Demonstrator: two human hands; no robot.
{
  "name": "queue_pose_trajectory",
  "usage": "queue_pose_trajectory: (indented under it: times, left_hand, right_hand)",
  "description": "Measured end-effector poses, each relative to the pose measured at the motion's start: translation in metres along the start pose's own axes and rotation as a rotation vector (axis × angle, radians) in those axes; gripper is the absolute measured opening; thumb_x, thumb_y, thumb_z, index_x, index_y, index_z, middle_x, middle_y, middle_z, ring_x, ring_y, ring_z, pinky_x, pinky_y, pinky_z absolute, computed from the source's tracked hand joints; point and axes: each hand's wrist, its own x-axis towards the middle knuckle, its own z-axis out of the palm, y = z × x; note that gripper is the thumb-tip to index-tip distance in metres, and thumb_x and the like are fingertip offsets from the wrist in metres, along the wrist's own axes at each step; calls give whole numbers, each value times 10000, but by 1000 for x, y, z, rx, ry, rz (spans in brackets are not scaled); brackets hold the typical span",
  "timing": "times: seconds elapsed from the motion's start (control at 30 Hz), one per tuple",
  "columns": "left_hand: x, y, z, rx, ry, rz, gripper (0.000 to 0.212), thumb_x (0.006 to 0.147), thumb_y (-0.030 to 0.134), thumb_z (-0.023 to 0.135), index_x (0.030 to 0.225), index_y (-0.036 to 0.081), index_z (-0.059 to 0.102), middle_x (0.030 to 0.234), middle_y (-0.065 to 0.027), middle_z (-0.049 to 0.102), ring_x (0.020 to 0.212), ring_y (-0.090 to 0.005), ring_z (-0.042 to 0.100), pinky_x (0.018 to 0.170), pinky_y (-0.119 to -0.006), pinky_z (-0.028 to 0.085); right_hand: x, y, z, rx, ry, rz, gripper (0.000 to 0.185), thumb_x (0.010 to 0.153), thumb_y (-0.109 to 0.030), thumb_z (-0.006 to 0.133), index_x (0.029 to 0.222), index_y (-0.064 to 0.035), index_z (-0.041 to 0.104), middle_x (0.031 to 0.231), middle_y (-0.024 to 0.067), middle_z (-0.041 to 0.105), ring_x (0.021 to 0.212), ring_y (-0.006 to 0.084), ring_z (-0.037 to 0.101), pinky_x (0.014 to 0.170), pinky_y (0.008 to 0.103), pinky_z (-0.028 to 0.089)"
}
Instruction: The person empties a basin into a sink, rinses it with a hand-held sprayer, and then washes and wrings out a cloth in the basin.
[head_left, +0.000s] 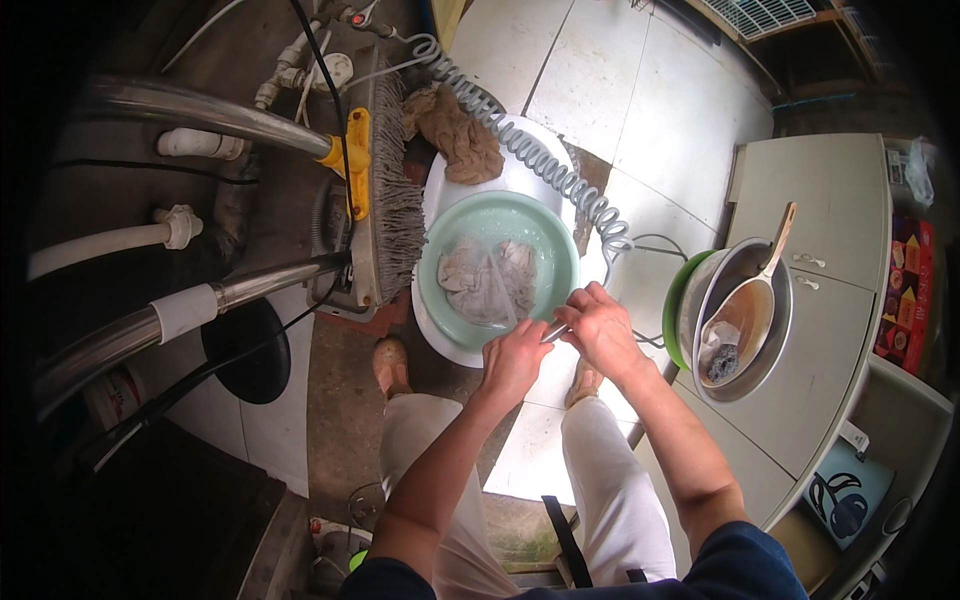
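Both of my hands are on a slim metal spray nozzle (556, 331). My left hand (516, 358) is closed around its front part, and my right hand (604, 328) grips it further back, near the hose. From beside my left hand a stream of water (501, 286) runs into a pale green plastic basin (564, 225). A wet, crumpled, light greyish cloth (476, 292) lies in the basin. The basin sits on a larger white tub (529, 174). A grey coiled hose (551, 169) stretches from the wall tap (358, 20) towards my right hand.
A brown cloth (463, 142) hangs over the tub's far rim. To the left lean a string mop (394, 195) and metal poles (202, 101). On the right, stacked bowls (784, 300) hold a wooden-handled ladle (781, 232) beside a cabinet (817, 202). My feet flank the tub's near side.
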Motion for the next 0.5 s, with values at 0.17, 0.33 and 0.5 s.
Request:
queue_pose_trajectory:
  times: [0.17,0.33,0.5]
  left_hand:
    - [1,-2,1,10,-2,-2,197,787,93,676,935,39,558,847,-116,566,754,-354,598,613,-433,459]
    - [3,-2,0,17,-4,-5,203,790,100,675,943,35,557,852,-119,567,765,-357,599,617,-434,459]
    - [5,-5,-1,19,-6,-11,204,795,105,670,946,35,552,852,-121,565,763,-357,599,615,-436,458]
  right_hand:
    - [1,1,2,8,5,-6,301,589,-94,747,882,-84,682,831,35,589,845,236,540,717,323,504]
    - [4,4,4,21,21,-11,340,578,-107,773,907,-70,691,834,30,600,814,240,532,694,333,493]
    - [7,4,5,23,5,-9,337,581,-112,772,905,-67,693,836,32,602,814,238,534,693,330,494]
